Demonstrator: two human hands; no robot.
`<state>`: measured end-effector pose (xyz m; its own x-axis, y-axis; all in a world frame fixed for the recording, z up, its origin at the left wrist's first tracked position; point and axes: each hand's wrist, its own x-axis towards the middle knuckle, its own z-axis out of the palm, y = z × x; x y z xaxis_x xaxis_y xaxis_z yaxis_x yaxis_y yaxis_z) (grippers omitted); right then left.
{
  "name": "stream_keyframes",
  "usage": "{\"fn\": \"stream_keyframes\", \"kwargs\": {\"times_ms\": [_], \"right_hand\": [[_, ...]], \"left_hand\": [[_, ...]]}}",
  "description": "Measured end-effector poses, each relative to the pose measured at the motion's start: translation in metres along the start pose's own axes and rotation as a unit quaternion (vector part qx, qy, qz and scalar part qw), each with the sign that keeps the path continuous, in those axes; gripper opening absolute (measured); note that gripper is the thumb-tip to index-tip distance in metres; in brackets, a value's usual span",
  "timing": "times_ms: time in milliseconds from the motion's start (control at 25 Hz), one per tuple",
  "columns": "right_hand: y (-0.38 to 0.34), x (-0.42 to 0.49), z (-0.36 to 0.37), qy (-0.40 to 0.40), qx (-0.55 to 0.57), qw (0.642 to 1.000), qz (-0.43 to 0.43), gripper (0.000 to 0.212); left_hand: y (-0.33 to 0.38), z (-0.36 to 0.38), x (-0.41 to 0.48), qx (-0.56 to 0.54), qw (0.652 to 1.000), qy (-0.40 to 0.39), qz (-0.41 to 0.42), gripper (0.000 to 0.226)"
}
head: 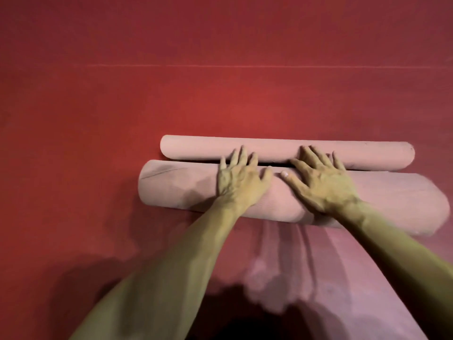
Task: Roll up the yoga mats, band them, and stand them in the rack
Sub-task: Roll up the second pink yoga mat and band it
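Observation:
Two pink rolls lie side by side on the red floor. The near, thicker yoga mat roll (171,190) stretches from left to right in front of me. Just behind it lies a thinner pink roll (274,149). My left hand (239,179) rests flat on top of the near roll with its fingers spread, the fingertips reaching the gap between the rolls. My right hand (323,180) presses on the same roll beside it, fingers spread and reaching over the gap. No band shows on either roll.
Red floor (220,82) fills the view, with a faint seam line across the far part. A paler pink patch (318,278) lies on the floor below the near roll. My shadow darkens the bottom of the view. No rack is in sight.

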<state>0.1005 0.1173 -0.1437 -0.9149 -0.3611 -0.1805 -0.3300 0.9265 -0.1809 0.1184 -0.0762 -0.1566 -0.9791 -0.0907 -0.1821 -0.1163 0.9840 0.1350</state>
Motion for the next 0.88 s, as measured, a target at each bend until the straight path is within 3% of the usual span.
{"fn": "stream_keyframes", "kwargs": {"times_ms": [200,440,680,880], "right_hand": [[0.005,0.017,-0.004,-0.02,0.079,0.996,0.026,0.085],[0.023,0.052,-0.009,-0.067,0.043,0.997,0.015,0.083],[0.03,0.051,-0.013,0.015,-0.022,0.999,-0.022,0.064],[0.035,0.036,-0.04,0.01,-0.028,0.997,-0.073,0.067]], "left_hand": [[-0.001,0.007,-0.004,0.0,0.999,0.041,-0.003,0.078],[-0.003,0.022,-0.016,0.012,0.99,0.139,0.014,0.075],[-0.003,0.024,-0.019,0.024,0.979,0.197,0.042,0.073],[-0.005,0.016,-0.025,0.1,0.954,0.221,0.175,0.085]]}}
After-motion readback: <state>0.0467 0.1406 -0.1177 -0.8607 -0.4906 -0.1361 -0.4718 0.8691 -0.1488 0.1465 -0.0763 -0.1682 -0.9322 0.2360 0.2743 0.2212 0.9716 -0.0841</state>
